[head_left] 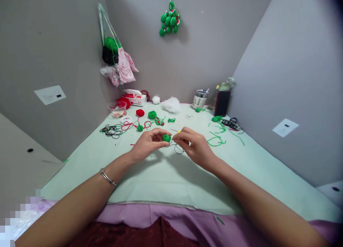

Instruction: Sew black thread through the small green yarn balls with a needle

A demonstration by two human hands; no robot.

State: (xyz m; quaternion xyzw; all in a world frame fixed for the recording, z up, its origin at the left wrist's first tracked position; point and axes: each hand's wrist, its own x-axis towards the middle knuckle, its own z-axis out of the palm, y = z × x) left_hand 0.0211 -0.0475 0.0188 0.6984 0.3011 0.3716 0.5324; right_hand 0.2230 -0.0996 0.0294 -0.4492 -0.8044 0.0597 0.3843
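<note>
My left hand [147, 141] is closed around a small green crocheted ball [166, 137], gripped between the thumb and fingers. Right beside the ball, my right hand [191, 143] is pinched, fingertips together. Something thin shows at those fingertips, too small to make out. A loop of black thread [179, 149] hangs or lies just below the two hands. Behind the right fingers is a thin tool with a yellow part [179, 131], partly covered by the hand.
Behind the hands lie a green yarn ball [152, 114], a red yarn ball [140, 112], tangled black cord [110, 131] and white stuffing [171, 105]. Green yarn scraps [216, 140] lie at right. A tissue box [137, 99], tin [199, 100] and dark phone-like slab [222, 103] stand at the back.
</note>
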